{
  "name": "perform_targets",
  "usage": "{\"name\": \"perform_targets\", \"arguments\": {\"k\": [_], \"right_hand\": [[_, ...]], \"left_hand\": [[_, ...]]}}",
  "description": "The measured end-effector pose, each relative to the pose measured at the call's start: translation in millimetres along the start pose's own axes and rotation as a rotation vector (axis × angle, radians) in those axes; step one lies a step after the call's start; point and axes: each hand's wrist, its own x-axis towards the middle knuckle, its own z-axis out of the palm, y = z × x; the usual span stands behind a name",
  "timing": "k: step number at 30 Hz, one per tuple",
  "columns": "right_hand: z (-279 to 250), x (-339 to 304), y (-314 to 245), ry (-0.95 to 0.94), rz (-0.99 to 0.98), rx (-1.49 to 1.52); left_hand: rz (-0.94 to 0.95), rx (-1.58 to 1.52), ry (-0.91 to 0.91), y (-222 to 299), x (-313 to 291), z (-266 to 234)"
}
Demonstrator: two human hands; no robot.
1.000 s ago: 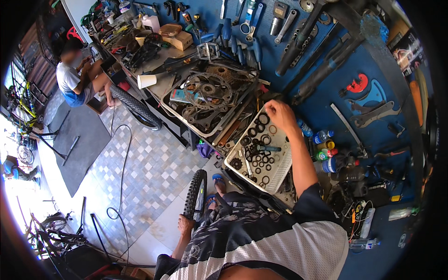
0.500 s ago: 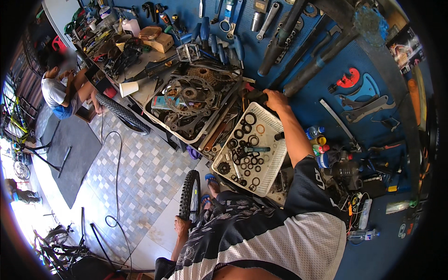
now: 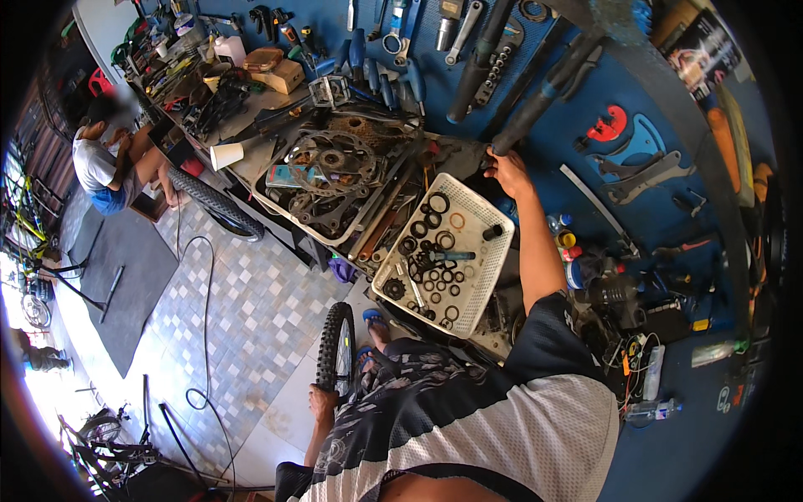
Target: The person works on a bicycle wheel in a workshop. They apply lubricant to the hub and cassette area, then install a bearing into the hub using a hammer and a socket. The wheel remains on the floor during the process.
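A knobby bicycle wheel (image 3: 336, 347) stands upright on the floor beside my legs, and my left hand (image 3: 323, 403) is closed round its tyre. My right hand (image 3: 510, 174) reaches past the far edge of a white plastic basket (image 3: 483, 289), close to the lower end of a black tube (image 3: 535, 113) on the wall. Its fingers are curled; what they hold, if anything, is dark and cannot be made out. Inside the basket lie several black rings (image 3: 438, 202), a blue-grey cylindrical tool (image 3: 456, 256) and a toothed cog (image 3: 394, 289).
Left of the basket, a tray (image 3: 314, 231) is heaped with brake rotors and chainrings. A paper cup (image 3: 226, 156) lies tipped on the bench. Tools hang on the blue pegboard (image 3: 577, 217). Another person (image 3: 104, 159) sits at the far left. A hose (image 3: 207, 318) snakes across the tiled floor.
My right hand has shifted slightly right along the wall side, its fingers now more curled. A black cylinder in the basket is no longer covered by my forearm. The left hand stays on the tyre.
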Motion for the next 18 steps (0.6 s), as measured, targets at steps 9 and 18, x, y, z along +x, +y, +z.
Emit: {"name": "perform_targets", "arguments": {"k": [9,18], "right_hand": [[-21,-85,-17,0.164,-0.196,0.506],[-63,-309,-59,-0.092,-0.254,0.388]], "left_hand": [[0.109,0.000,0.047,-22,3,0],[0.238,0.115,0.169,-54,-12,18]]}}
